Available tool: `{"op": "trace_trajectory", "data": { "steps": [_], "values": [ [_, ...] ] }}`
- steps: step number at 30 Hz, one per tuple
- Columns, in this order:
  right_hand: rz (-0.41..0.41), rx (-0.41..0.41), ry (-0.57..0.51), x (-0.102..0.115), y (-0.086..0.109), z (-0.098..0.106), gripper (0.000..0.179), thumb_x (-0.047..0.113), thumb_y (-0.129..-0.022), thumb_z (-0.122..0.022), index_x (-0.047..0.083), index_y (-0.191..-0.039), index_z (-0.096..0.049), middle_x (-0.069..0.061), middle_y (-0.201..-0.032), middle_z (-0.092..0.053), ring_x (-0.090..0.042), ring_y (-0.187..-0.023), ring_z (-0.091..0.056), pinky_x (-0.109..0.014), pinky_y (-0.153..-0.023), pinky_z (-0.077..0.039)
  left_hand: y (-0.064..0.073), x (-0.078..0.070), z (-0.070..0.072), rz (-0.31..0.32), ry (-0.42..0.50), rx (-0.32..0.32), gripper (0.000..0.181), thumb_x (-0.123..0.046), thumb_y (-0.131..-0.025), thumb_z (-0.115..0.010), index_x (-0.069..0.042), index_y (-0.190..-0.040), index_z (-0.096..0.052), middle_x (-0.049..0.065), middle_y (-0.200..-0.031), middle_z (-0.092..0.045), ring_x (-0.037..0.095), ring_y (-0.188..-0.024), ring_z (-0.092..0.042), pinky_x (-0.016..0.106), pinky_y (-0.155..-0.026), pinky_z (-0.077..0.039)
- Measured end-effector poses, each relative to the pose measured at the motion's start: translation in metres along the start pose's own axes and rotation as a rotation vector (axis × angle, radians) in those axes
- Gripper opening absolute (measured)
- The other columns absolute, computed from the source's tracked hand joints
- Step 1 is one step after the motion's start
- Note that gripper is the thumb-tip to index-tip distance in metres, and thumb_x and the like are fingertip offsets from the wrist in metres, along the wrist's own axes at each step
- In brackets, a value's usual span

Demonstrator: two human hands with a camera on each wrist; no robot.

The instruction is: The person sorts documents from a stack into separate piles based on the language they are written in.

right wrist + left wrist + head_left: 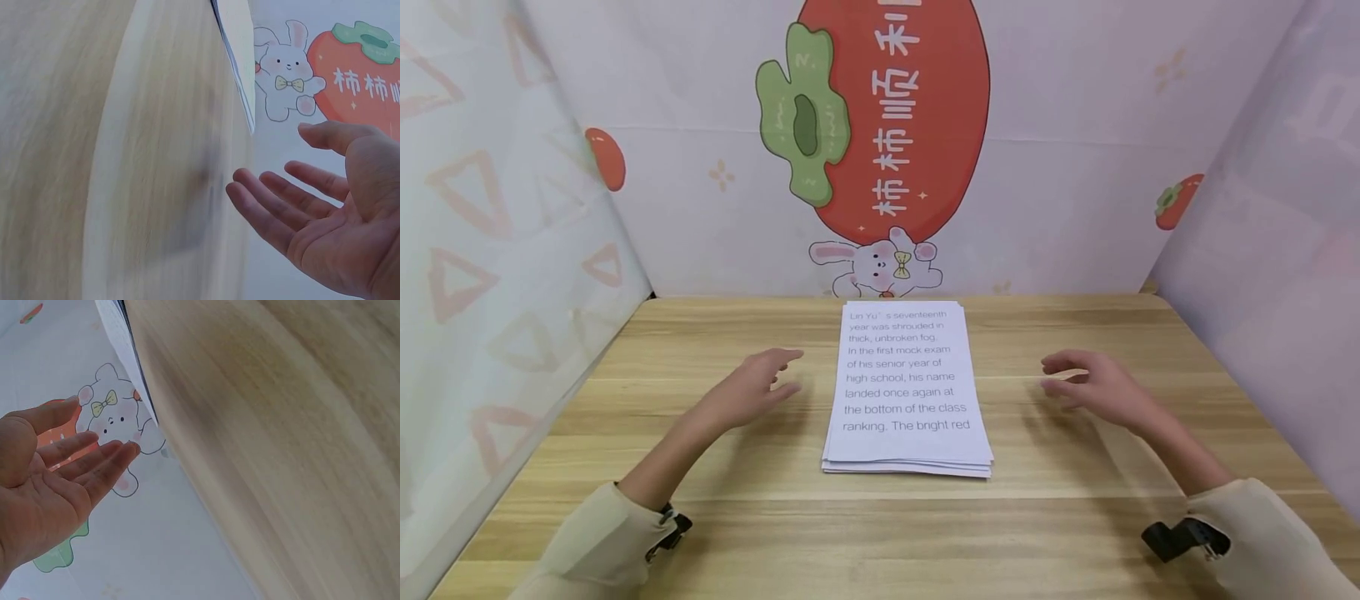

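Note:
A stack of white paper sheets (904, 387) with large printed English text lies flat on the wooden table, its lower edges slightly uneven. To its left hovers my left hand (758, 385), apart from the sheets, fingers relaxed and pointing toward them. My right hand (1093, 385) is on the other side, also apart from the stack, with thumb and fingers loosely bent. In the left wrist view the left hand (56, 469) has its palm showing and holds nothing. The right wrist view likewise shows the right hand (331, 212) with nothing in it.
The wood-grain table (880, 542) meets a backdrop printed with a big red persimmon (947, 108) and a white rabbit (880, 265). Pale cloth walls (497, 217) stand along the left and right sides. Dark straps (1183, 540) show at both sleeve cuffs.

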State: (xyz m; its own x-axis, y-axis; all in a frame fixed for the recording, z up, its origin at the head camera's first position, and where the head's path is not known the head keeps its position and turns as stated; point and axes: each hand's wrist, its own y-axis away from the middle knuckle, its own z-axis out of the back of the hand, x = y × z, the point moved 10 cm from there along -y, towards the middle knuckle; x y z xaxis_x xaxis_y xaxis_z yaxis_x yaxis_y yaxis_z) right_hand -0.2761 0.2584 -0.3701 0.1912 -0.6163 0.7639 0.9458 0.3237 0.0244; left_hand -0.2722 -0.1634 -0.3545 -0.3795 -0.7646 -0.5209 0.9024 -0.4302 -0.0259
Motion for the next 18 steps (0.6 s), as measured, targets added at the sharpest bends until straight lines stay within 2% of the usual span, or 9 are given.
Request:
{"op": "trace_trajectory", "data": {
  "steps": [3, 7, 12, 18],
  "values": [
    [-0.024, 0.017, -0.075, 0.000, -0.008, -0.007, 0.048, 0.016, -0.101, -0.068, -0.014, -0.136, -0.054, -0.034, -0.128, -0.063, -0.040, -0.105, -0.072, -0.038, -0.076, -0.066, -0.008, 0.001, -0.007, 0.008, 0.071, 0.037, 0.049, -0.008, -0.102, -0.063, 0.013, -0.144, -0.049, 0.032, -0.142, -0.056, 0.047, -0.121, -0.062, 0.057, -0.101, -0.055],
    [-0.071, 0.052, -0.155, 0.000, -0.016, -0.015, 0.053, 0.017, -0.102, -0.066, -0.016, -0.139, -0.050, -0.034, -0.125, -0.066, -0.035, -0.102, -0.074, -0.040, -0.079, -0.065, -0.019, 0.005, -0.015, 0.059, 0.200, 0.069, 0.050, -0.010, -0.102, -0.062, 0.012, -0.146, -0.049, 0.033, -0.140, -0.057, 0.043, -0.123, -0.063, 0.055, -0.103, -0.054],
    [-0.142, 0.065, -0.225, -0.001, -0.026, -0.025, 0.054, 0.016, -0.102, -0.066, -0.017, -0.141, -0.047, -0.031, -0.118, -0.070, -0.033, -0.100, -0.076, -0.042, -0.081, -0.065, -0.028, 0.009, -0.024, 0.138, 0.385, 0.088, 0.052, -0.009, -0.102, -0.061, 0.015, -0.145, -0.046, 0.035, -0.138, -0.057, 0.043, -0.122, -0.063, 0.050, -0.102, -0.056],
    [-0.170, 0.082, -0.368, -0.001, -0.036, -0.036, 0.053, 0.009, -0.102, -0.064, -0.022, -0.140, -0.043, -0.032, -0.116, -0.070, -0.031, -0.097, -0.076, -0.042, -0.082, -0.065, -0.035, 0.021, -0.037, 0.256, 0.646, 0.120, 0.055, -0.005, -0.103, -0.058, 0.019, -0.148, -0.037, 0.037, -0.136, -0.056, 0.040, -0.113, -0.067, 0.041, -0.096, -0.060]
  ]
}}
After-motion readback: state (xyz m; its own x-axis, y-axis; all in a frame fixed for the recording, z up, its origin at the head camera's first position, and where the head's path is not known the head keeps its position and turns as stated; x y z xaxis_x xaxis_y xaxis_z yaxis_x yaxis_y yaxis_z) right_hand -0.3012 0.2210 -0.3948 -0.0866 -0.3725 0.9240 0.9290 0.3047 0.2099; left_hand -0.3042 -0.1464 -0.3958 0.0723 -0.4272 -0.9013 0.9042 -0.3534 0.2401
